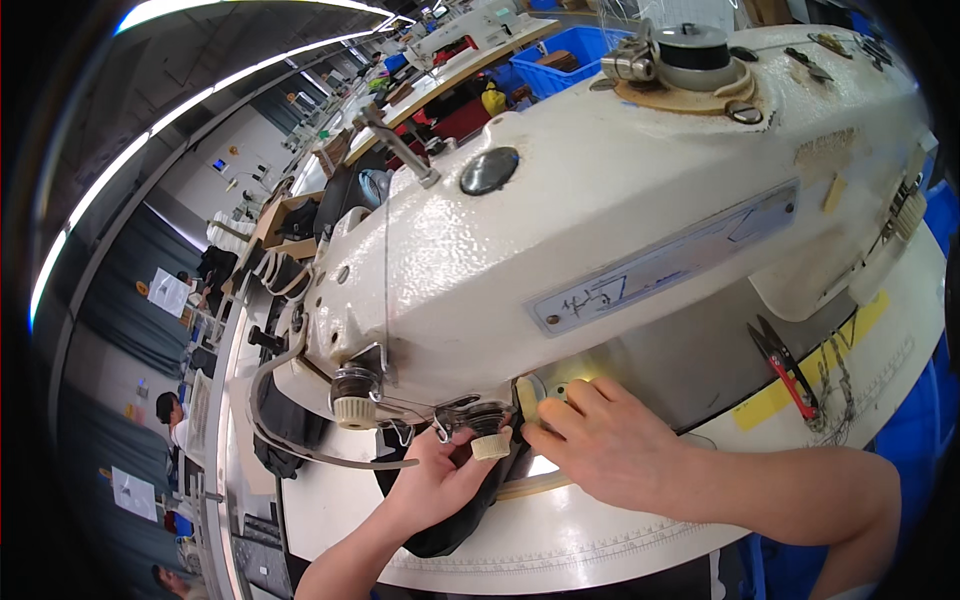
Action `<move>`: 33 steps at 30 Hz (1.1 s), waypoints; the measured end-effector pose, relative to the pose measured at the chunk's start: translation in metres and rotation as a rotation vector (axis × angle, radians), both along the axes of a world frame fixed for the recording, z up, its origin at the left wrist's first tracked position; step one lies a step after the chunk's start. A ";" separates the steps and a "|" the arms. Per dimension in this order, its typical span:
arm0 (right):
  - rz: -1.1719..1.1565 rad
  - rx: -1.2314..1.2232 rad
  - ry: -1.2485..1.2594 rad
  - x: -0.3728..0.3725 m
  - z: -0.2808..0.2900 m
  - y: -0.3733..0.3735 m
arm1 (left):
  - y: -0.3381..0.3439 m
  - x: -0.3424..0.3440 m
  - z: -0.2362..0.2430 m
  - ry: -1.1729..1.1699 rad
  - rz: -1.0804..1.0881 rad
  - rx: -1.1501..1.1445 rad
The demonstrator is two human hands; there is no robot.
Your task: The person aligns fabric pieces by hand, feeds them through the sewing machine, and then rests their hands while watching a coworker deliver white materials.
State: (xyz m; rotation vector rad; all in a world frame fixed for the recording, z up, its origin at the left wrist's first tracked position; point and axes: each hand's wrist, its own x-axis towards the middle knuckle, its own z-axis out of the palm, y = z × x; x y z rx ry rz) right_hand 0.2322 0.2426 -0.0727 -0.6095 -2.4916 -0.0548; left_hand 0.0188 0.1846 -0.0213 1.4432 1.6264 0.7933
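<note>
A white industrial sewing machine (450, 270) spans the view over a curved white table (600, 540). My left hand (435, 475) is low at the machine's head beside the tension dials (490, 445), on black material (430, 535); its fingertips are partly hidden behind the dials. My right hand (600, 450) has curled fingers beside a pale yellow part (527, 397) near the needle area; what they pinch, if anything, is hidden. Red-handled snips (790, 375) lie to the right on a dark plate with yellow tape (755, 410).
Blue bins (565, 55) and long worktables (420, 85) with other machines stand behind. A cardboard box (285, 225) with dark items sits at back left. Other people (172, 420) work along the left side. Blue plastic bins (900, 450) are at right beside the table.
</note>
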 end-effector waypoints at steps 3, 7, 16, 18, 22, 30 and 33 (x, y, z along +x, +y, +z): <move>0.022 -0.019 0.017 0.002 0.001 0.002 | -0.003 0.000 0.002 0.680 -0.439 0.410; 0.016 -0.048 0.060 -0.004 0.000 0.001 | -0.018 0.002 -0.006 0.996 -0.456 0.527; -0.067 0.015 -0.064 -0.015 0.013 -0.007 | -0.023 -0.006 -0.013 0.883 -0.410 0.617; -0.060 0.010 -0.084 -0.017 0.014 -0.006 | -0.025 -0.009 -0.016 0.800 -0.388 0.633; -0.066 0.051 -0.089 -0.019 0.005 -0.001 | -0.021 -0.009 -0.011 0.803 -0.417 0.621; -0.081 0.067 -0.014 -0.022 0.003 0.002 | -0.011 -0.012 -0.006 0.842 -0.486 0.597; -0.069 0.058 -0.118 -0.020 0.004 0.004 | -0.011 -0.011 -0.006 0.849 -0.477 0.575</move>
